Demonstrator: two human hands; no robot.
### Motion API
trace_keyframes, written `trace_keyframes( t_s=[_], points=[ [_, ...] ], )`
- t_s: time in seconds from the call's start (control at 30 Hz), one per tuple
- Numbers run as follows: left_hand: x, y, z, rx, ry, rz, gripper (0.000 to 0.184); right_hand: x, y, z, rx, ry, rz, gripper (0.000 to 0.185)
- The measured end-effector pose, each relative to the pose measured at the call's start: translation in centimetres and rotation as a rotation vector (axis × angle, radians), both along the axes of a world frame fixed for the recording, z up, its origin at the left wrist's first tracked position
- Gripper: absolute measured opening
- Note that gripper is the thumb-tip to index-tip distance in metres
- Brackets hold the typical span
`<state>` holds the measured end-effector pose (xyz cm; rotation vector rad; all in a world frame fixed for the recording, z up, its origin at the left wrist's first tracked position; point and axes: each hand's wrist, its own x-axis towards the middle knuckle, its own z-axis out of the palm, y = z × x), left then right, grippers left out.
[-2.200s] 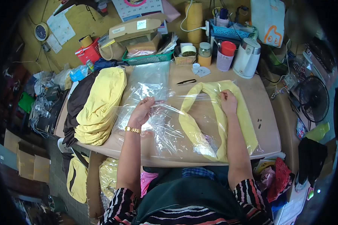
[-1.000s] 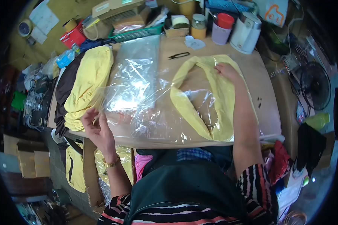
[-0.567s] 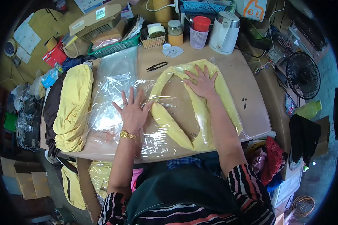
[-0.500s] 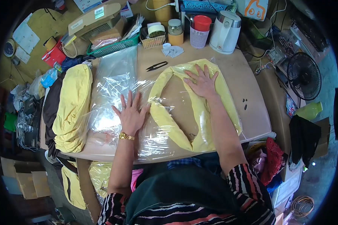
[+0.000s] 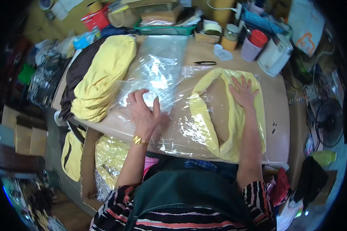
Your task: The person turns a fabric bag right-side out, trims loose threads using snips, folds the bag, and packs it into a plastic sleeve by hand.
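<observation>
A yellow fabric piece (image 5: pixel 234 131), bent into a loop, lies inside a clear plastic bag (image 5: pixel 177 134) on the table. My right hand (image 5: pixel 243 92) rests flat on the loop's upper right part, fingers spread. Over the loose left part of the bag, my left hand (image 5: pixel 144 113) is raised with fingers bent and thumb apart; I see nothing held in it. Beyond it lies a stack of clear plastic bags (image 5: pixel 164 56). At the left is a pile of folded yellow fabric (image 5: pixel 117 59), with dark fabric (image 5: pixel 81 63) beside it.
Black thread snips (image 5: pixel 205 62) lie near the table's back. Behind them stand a jar (image 5: pixel 230 37), a lilac cup (image 5: pixel 250 52), a white kettle (image 5: pixel 274 57) and a green basket (image 5: pixel 165 30). Below the table's front-left edge, a carton (image 5: pixel 89 165) holds bagged yellow fabric (image 5: pixel 112 154).
My left hand has lifted off the plastic and bent its fingers, moving left towards the yellow pile. My right hand stays flat on the loop. The camera view has turned left.
</observation>
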<state>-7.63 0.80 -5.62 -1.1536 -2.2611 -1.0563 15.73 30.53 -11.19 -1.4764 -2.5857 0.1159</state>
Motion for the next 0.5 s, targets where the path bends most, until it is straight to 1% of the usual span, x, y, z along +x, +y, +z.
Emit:
trace_keyframes(
  t_s=[0.03,0.07,0.1,0.13,0.2,0.23,0.27,0.3,0.33,0.37,0.4,0.43,0.47,0.5],
  points=[
    [-0.2,-1.7,0.4,-0.042,-0.068,-0.007,0.028,0.3,0.7,0.4,-0.148,0.036,0.009,0.061],
    [-0.5,-2.5,0.4,-0.032,-0.071,0.027,0.028,1.1,1.2,0.9,-0.229,0.118,0.052,0.059],
    [-0.9,-3.2,0.3,-0.256,-0.275,0.039,0.037,1.8,1.6,1.5,-0.315,0.198,0.093,0.057],
    [-1.2,-3.9,0.2,-0.473,-0.492,0.050,0.049,3.3,1.0,2.9,-0.339,0.327,0.169,0.055],
    [-1.4,-3.4,-0.3,-0.540,-0.506,0.012,0.064,5.8,-2.5,7.7,-0.263,0.285,0.117,0.049],
    [-0.9,-3.0,-0.7,-0.515,-0.436,0.050,0.059,8.1,-2.5,6.5,-0.178,0.270,0.051,0.049],
    [-1.5,-2.8,-2.1,-0.516,-0.379,-0.036,0.057,10.8,-2.6,5.3,-0.230,0.270,0.023,0.052],
    [-0.8,-2.8,-1.2,-0.406,-0.443,-0.049,0.050,13.2,-2.9,3.5,-0.297,0.192,-0.125,0.056],
    [-0.6,-2.5,-2.3,-0.283,-0.275,-0.039,0.038,15.9,-2.4,0.9,-0.247,0.084,-0.076,0.060],
    [-0.3,-2.2,-2.9,-0.034,-0.206,-0.095,0.034,16.3,-3.8,1.5,-0.234,-0.055,-0.038,0.062],
    [-0.5,-2.8,-3.4,0.211,-0.112,-0.151,0.030,16.4,-4.8,1.4,-0.218,0.126,-0.014,0.060],
    [-0.9,-4.5,-3.1,0.213,-0.113,-0.100,0.030,15.9,-5.9,1.2,-0.213,0.313,-0.002,0.057],
    [-1.1,-6.3,-2.0,0.185,-0.328,-0.122,0.029,14.3,-7.0,2.1,-0.224,0.300,0.031,0.057],
    [-1.5,-7.9,-0.9,0.163,-0.540,-0.151,0.028,12.4,-7.9,3.9,-0.337,0.456,0.110,0.051]
  ],
)
